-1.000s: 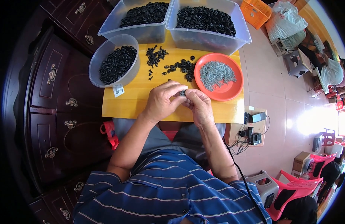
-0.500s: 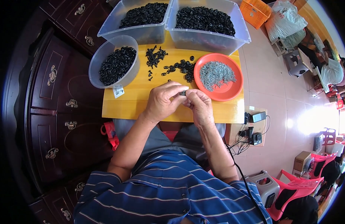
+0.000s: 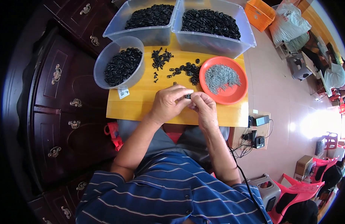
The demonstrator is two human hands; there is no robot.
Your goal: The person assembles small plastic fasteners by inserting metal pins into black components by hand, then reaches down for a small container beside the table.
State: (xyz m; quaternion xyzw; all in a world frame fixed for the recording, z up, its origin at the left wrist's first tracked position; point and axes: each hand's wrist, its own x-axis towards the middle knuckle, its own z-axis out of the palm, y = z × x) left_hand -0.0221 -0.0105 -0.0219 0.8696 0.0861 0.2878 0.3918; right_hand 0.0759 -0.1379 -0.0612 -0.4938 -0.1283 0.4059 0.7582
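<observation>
My left hand [image 3: 168, 101] pinches a small black plastic piece [image 3: 187, 96] between thumb and forefinger, above the front part of the yellow table [image 3: 135, 108]. Against its right side press the fingertips of my right hand [image 3: 205, 108], closed too; whether they hold a screw is hidden. Just beyond my hands lies a loose group of small black oval pieces [image 3: 190, 69]. Black pieces with stems [image 3: 161, 59] are heaped farther to the left. A red plate [image 3: 232, 98] full of silvery screws [image 3: 221, 77] stands right of my hands.
A round clear tub [image 3: 99, 76] of black pieces stands at the table's left. Two clear bins [image 3: 142, 37] of similar pieces line the far edge. Chargers and cables [image 3: 254, 136] lie on a low board at right. A dark wooden cabinet [image 3: 49, 97] rises at left.
The whole view has shifted slightly, so everything appears a little farther right and lower. Both hands keep their pinch around the small black piece.
</observation>
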